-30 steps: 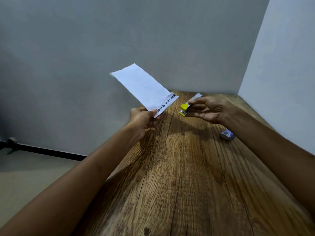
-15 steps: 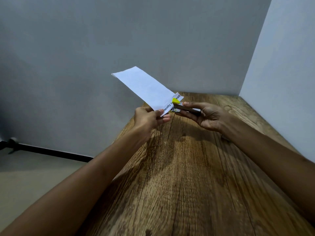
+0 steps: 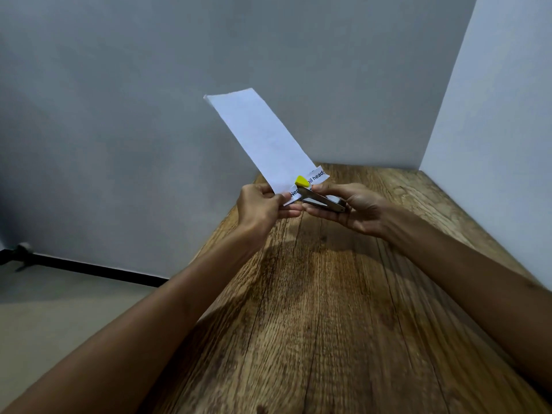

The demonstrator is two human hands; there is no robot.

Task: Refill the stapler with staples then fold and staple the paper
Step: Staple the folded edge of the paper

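Note:
A folded white paper (image 3: 263,138) stands tilted up and to the left above the wooden table (image 3: 328,309). My left hand (image 3: 264,206) pinches its lower corner, beside a printed strip of black text. A small metal stapler (image 3: 318,197) with a yellow tip sits in my right hand (image 3: 355,209). Its jaws straddle the paper's lower printed edge, with the yellow tip lying over the text. Both hands are raised above the far part of the table.
Grey walls close the table at the back and along the right side. The table's left edge drops to a pale floor with a black bar (image 3: 89,268) along the wall's foot.
My right hand brought the stapler left onto the paper's lower edge. The paper has tipped more upright. The small blue box seen on the table earlier is out of sight behind my right arm.

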